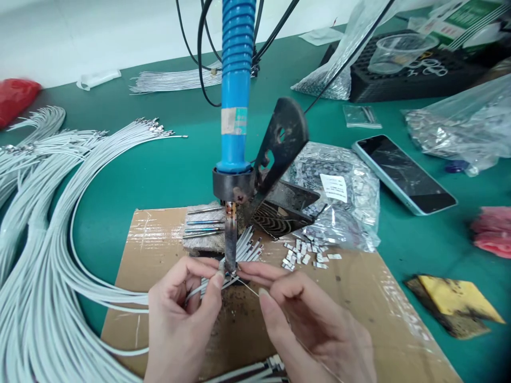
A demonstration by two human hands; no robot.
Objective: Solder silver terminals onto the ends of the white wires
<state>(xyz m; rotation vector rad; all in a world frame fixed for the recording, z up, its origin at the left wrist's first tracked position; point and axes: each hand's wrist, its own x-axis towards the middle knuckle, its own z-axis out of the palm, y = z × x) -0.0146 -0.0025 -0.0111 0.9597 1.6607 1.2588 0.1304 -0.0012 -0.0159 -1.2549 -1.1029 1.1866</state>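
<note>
A soldering iron (pixel 235 143) with a blue handle hangs tip-down in a black metal stand (pixel 279 143). My left hand (pixel 183 314) is closed in a pinch on a white cable (pixel 196 290), its end right beside the iron's tip. From the other side my right hand (pixel 315 314) grips a thin solder wire (pixel 249 288), whose end reaches the tip. The exact contact there is too small to make out. Behind the tip, several white cable ends (pixel 249 246) fan out beside a grey block (pixel 199 242) holding metal pins.
Brown cardboard (pixel 147 229) covers the green table (pixel 131 165). Long white cable bundles (pixel 43 266) fill the left side. Small metal pieces (pixel 303 252), a clear plastic bag (pixel 339 197), a phone (pixel 405 173) and a scorched yellow sponge (pixel 459 298) lie to the right.
</note>
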